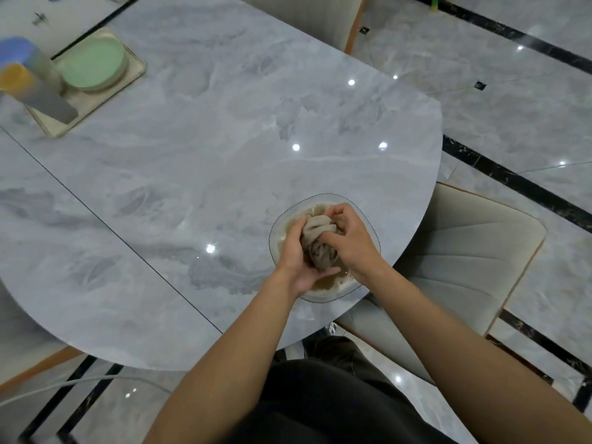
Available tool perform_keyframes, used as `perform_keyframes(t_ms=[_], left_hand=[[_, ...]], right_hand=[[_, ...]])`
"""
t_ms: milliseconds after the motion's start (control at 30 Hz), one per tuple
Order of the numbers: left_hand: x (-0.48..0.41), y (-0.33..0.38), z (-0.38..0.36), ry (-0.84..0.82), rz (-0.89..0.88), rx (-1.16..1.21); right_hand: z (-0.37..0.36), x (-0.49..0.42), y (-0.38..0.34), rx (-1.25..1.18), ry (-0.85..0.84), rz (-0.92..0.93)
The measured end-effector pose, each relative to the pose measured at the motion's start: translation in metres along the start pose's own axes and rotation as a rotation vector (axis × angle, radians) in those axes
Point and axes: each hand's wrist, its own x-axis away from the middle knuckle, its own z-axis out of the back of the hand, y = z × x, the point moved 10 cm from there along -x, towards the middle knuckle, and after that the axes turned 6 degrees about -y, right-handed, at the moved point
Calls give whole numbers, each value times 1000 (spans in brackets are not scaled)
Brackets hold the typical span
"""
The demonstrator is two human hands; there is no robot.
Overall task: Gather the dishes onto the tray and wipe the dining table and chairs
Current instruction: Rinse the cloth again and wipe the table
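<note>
While the cloth (320,243) is bunched into a tight grey-brown wad, it hangs directly over the clear bowl (321,195), which holds murky brownish water. The left hand (296,257) grips the wad's lower left side. The right hand (350,241) is clamped over its top and right, so the hands sit close together with only cloth between them.

The step in hand looks like wringing before a wipe. To do it well, the hands should twist in opposite directions and stay low over the middle of the bowl, so the water falls inside and not on the counter (192,171). Squeezing until the cloth is damp rather than dripping should spare the glossy marble streaks. The water looks dirty enough that a fresh rinse may serve better.

The bowl stands near the counter's curved edge, so a downward push on its rim could tip it or slide it off; the force is better kept between the hands. A pale chair (464,251) stands just beyond that edge. Well apart, at the far left, the tray (136,73) carries a green plate (94,64) and blurred tall cups (41,91).
</note>
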Motion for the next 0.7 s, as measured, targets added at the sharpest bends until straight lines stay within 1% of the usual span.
perform_keyframes(t_ms=[33,133,200,267,333,367,433,467,567,700], left_hand=[[-1,-1,0,-4,7,77],[-6,-3,3,-19,6,210],[-9,-2,4,-35,4,203],[-10,-3,5,-19,23,148],[-9,-4,8,2,33,95],[-9,-4,10,10,30,94],[-8,-3,14,22,27,137],[-9,-3,16,20,31,160],[-7,0,14,25,61,160],[-9,-3,17,72,97,34]], right_hand=[[-1,1,-3,104,10,20],[-4,2,-15,591,3,126],[-6,1,-14,733,-8,119],[-9,-1,-8,771,-67,92],[-12,-3,-4,778,-147,76],[-10,-5,-2,742,-177,44],[-2,-3,-4,601,-205,-4],[4,-2,-7,528,-187,9],[30,0,-16,372,12,81],[51,-1,5,298,176,-36]])
